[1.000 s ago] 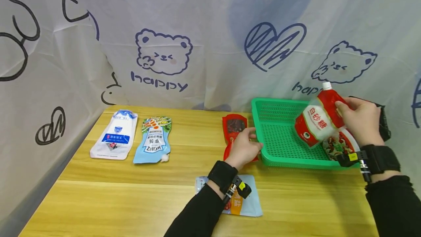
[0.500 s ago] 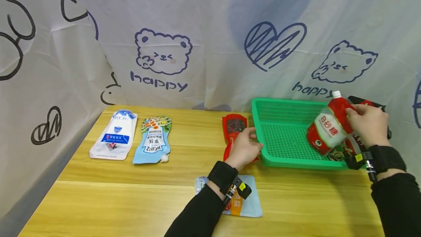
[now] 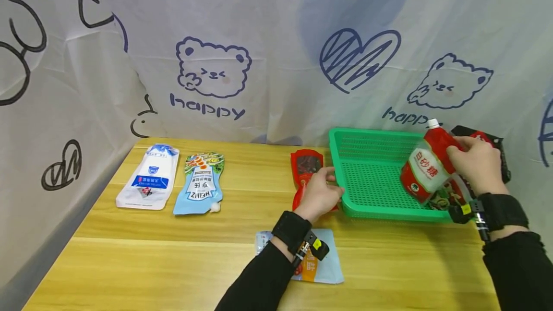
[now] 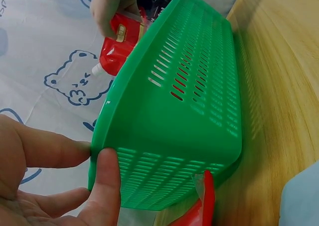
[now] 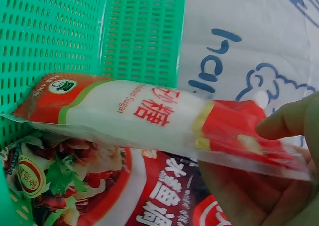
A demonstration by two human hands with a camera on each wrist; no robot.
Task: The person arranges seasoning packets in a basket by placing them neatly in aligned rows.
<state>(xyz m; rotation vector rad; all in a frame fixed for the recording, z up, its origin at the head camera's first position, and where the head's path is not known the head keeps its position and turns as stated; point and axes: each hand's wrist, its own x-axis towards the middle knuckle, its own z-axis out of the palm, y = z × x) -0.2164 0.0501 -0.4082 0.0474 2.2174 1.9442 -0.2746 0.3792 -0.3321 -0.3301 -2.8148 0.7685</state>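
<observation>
1. At the right side of the wooden table [image 3: 151,253], a shallow rectangular basket of green perforated plastic [image 3: 376,186] stands against the white cloth with drawings [image 3: 285,52].
2. Over the right half of this basket is a red and white plastic sugar pouch with a white cap [image 3: 426,166]; its lower part is inside, its upper part rises above the rim.
3. The sugar pouch is tilted. Its long axis slopes from the upper right end, at the fingers, down to the lower left. The cap sits at a top corner and points up, while the printed front faces the viewer. I cannot tell whether the bottom touches the basket floor.
4. The right hand [image 3: 481,164] pinches the sugar pouch at its red top end.
5. Just beneath the pouch, a black and red printed bag with a food picture [image 5: 114,186] lies in the basket.
6. The left hand [image 3: 320,195] grips the left rim of the basket, beside a small red pouch [image 3: 307,162] on the table.
7. Partly under the left forearm, on the near side, lies a pale blue flat pouch [image 3: 330,258].
</observation>
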